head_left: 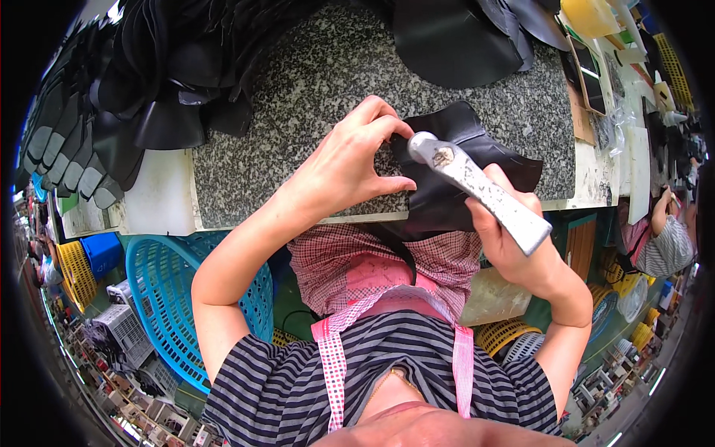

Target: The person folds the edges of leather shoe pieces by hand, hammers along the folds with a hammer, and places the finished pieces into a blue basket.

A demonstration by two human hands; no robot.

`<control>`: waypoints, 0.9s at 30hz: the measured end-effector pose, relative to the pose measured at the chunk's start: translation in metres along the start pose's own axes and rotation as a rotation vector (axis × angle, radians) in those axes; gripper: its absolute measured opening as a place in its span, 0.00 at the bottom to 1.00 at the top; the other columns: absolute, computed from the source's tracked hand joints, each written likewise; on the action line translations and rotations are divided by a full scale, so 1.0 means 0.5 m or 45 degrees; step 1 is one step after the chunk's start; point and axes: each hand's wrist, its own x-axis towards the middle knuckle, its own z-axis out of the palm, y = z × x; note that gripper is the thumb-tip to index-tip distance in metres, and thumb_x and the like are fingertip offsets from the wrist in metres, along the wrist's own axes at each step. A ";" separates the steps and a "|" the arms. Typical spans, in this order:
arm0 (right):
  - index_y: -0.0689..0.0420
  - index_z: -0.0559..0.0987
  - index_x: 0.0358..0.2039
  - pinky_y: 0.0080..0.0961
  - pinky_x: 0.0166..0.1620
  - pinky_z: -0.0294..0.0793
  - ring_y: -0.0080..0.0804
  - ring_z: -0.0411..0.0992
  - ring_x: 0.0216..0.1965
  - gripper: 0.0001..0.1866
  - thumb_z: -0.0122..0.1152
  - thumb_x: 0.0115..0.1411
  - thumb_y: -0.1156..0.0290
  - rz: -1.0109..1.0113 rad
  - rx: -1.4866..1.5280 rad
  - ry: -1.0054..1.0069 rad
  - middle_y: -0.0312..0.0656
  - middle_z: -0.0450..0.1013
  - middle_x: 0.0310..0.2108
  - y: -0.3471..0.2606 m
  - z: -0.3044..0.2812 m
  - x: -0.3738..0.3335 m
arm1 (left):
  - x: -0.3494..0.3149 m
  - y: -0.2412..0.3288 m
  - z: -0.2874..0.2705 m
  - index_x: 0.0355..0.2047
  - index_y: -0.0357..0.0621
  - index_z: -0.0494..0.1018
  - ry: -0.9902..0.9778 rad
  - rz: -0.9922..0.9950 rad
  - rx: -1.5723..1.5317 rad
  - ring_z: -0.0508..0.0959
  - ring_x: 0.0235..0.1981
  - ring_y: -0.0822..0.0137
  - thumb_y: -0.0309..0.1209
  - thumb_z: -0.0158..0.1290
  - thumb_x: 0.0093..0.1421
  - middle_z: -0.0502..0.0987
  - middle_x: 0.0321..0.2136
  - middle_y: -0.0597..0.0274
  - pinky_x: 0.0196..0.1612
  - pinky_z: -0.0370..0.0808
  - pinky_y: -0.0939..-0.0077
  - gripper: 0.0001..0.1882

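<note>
A black leather piece (pixel 469 141) lies at the front edge of the speckled stone slab (pixel 298 97), part of it hanging over the edge. My left hand (pixel 354 153) is at its left side, thumb and forefinger spread apart around the edge, with nothing visible between them. Above the piece, my right hand (pixel 514 231) is closed on a hammer (pixel 484 190). The hammer's worn metal head slants from upper left to lower right, its round face close to my left forefinger. Most of the hammer's handle is hidden under the head and my fingers.
Overlapping black pieces (pixel 149 74) are heaped at the back left, and more black pieces (pixel 454 45) lie at the back right. A blue basket (pixel 160 298) stands below the table at left. Another person (pixel 663 242) is at far right.
</note>
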 end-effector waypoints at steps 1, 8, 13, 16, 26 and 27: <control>0.66 0.72 0.40 0.40 0.29 0.70 0.57 0.72 0.27 0.06 0.57 0.62 0.82 -0.035 0.061 0.059 0.53 0.67 0.30 -0.007 -0.001 -0.005 | 0.003 0.002 0.001 0.45 0.41 0.77 0.002 0.032 -0.008 0.78 0.39 0.61 0.26 0.72 0.41 0.73 0.43 0.57 0.44 0.78 0.68 0.28; 0.63 0.68 0.40 0.47 0.30 0.74 0.58 0.76 0.29 0.08 0.56 0.64 0.75 -0.072 -0.004 -0.002 0.54 0.73 0.22 -0.023 -0.006 0.021 | -0.004 -0.005 -0.006 0.47 0.40 0.76 0.010 -0.023 -0.045 0.78 0.40 0.61 0.27 0.72 0.41 0.73 0.42 0.57 0.46 0.79 0.68 0.30; 0.66 0.72 0.45 0.43 0.30 0.73 0.56 0.76 0.27 0.10 0.54 0.65 0.76 0.044 0.037 -0.043 0.53 0.73 0.26 0.031 -0.005 0.012 | 0.003 0.011 -0.005 0.48 0.37 0.75 -0.087 -0.080 -0.071 0.77 0.42 0.57 0.30 0.74 0.40 0.72 0.43 0.54 0.48 0.77 0.65 0.33; 0.66 0.74 0.44 0.44 0.30 0.73 0.59 0.75 0.26 0.10 0.55 0.67 0.72 0.014 0.131 0.279 0.55 0.72 0.20 0.010 -0.025 -0.008 | 0.010 0.015 -0.002 0.47 0.38 0.75 -0.070 -0.072 -0.071 0.76 0.41 0.58 0.31 0.74 0.41 0.72 0.43 0.55 0.47 0.77 0.65 0.32; 0.65 0.78 0.44 0.36 0.28 0.70 0.43 0.74 0.22 0.14 0.52 0.70 0.66 0.438 -0.209 0.435 0.51 0.72 0.21 0.116 -0.107 -0.033 | 0.003 0.054 0.012 0.50 0.35 0.73 -0.017 -0.294 0.092 0.76 0.46 0.51 0.33 0.75 0.41 0.72 0.44 0.51 0.51 0.75 0.59 0.37; 0.63 0.78 0.43 0.38 0.28 0.71 0.46 0.75 0.23 0.13 0.53 0.70 0.66 0.498 -0.327 0.456 0.52 0.73 0.22 0.147 -0.118 -0.034 | 0.009 0.062 0.022 0.50 0.35 0.73 0.000 -0.283 0.082 0.76 0.46 0.51 0.33 0.75 0.41 0.72 0.44 0.51 0.51 0.75 0.59 0.37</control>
